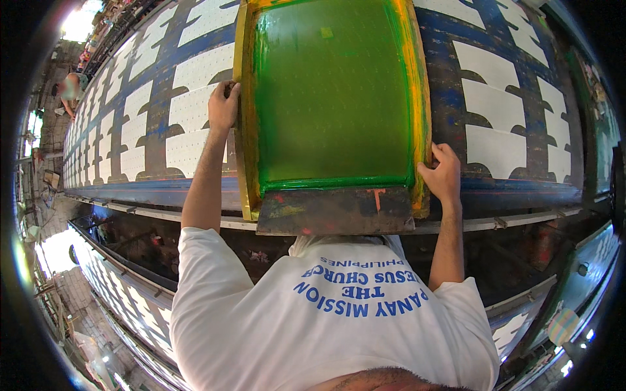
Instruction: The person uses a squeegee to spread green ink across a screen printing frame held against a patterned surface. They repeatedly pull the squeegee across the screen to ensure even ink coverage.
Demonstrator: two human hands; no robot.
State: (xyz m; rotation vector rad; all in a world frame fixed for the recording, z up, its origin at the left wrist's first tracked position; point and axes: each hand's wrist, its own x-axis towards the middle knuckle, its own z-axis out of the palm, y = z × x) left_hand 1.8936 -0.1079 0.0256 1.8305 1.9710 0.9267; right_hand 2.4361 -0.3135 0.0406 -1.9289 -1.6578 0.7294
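A large screen printing frame (246,186) lies over the long table in front of me, its green mesh (332,98) streaked with brighter green along the edges. Yellow and orange smears run down its right side. My left hand (224,105) pinches the left rail about halfway up. Lower on the opposite side, my right hand (443,171) grips the right rail, thumb and fingers closed at its edge. At the near end sits a dark, paint-stained board (336,212) with an orange mark. Underneath the frame, the table surface is hidden.
White cut fabric pieces (493,98) lie in rows on the dark blue table (438,98), both sides of the frame. A metal rail (515,218) follows its near edge. Another person (70,90) bends at the far left. More tables with white pieces (124,287) stand behind me.
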